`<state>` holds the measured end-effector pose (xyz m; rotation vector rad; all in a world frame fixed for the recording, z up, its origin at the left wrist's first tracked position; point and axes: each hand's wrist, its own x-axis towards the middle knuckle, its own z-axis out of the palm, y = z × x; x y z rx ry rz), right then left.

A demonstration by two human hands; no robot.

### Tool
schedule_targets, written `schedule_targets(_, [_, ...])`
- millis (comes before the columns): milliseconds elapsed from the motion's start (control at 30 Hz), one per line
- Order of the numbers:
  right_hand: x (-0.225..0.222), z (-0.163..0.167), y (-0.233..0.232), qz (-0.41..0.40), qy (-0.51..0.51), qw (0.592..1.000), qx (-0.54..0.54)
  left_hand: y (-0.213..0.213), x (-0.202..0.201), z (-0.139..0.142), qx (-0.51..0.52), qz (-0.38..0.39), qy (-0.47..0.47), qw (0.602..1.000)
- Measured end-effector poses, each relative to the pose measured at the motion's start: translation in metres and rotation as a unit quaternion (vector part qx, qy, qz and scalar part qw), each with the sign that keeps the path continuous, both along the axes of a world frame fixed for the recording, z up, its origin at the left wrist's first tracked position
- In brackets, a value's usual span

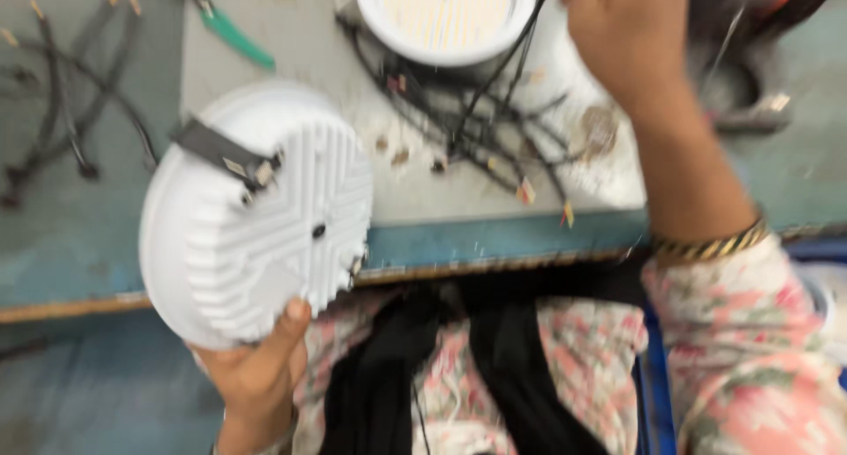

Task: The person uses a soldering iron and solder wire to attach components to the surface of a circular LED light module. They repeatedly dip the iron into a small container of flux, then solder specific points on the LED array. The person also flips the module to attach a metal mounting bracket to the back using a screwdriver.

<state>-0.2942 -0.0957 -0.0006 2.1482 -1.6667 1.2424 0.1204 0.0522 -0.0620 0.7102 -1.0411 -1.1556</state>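
My left hand (pixel 256 367) holds a round white ribbed lamp housing (pixel 251 217) by its lower edge, tilted up over the bench's front edge, with a dark clip on its rim. My right hand (pixel 626 32) reaches to the far side of the bench and grips black wires (pixel 520 41) that run down from it. These wires pass beside a second round white lamp (pixel 445 18) that lies face up at the top of the view.
A tangle of black wires with small connectors (pixel 494 137) lies on a pale mat (pixel 265 32). Green-handled pliers (pixel 234 32) lie at the back. More black cables (pixel 62 102) sprawl at the left on the teal bench (pixel 79 243). A metal fixture (pixel 750 85) stands at the right.
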Motion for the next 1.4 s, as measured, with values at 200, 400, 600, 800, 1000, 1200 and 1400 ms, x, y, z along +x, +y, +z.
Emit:
schedule_targets(200, [0.072, 0.081, 0.061, 0.193, -0.296, 0.935, -0.029, -0.022, -0.018, -0.009, 0.024, -0.002, 0.030, 0.999])
schedule_targets(400, [0.106, 0.069, 0.114, 0.134, -0.067, 0.987, -0.059, -0.035, -0.027, -0.014, 0.047, -0.004, 0.000, 0.999])
schedule_targets(600, [0.118, 0.035, 0.102, 0.154, -0.223, 0.962, 0.016, -0.032, -0.021, -0.012, 0.018, 0.003, 0.033, 0.999])
schedule_targets(800, [0.124, 0.032, 0.107, 0.146, -0.275, 0.949, 0.049, -0.023, -0.019, -0.004, 0.044, -0.013, 0.036, 0.998])
schedule_targets(1000, [0.135, 0.033, 0.125, 0.136, -0.326, 0.931, 0.096, -0.020, -0.036, 0.019, 0.045, -0.044, 0.089, 0.994])
schedule_targets(1200, [0.145, 0.041, 0.131, 0.148, -0.304, 0.938, 0.080, -0.017, -0.057, 0.051, 0.022, -0.076, 0.004, 0.997])
schedule_targets(1400, [0.155, 0.057, 0.154, 0.068, -0.173, 0.982, 0.034, -0.007, -0.065, 0.069, -0.005, -0.112, -0.017, 0.994])
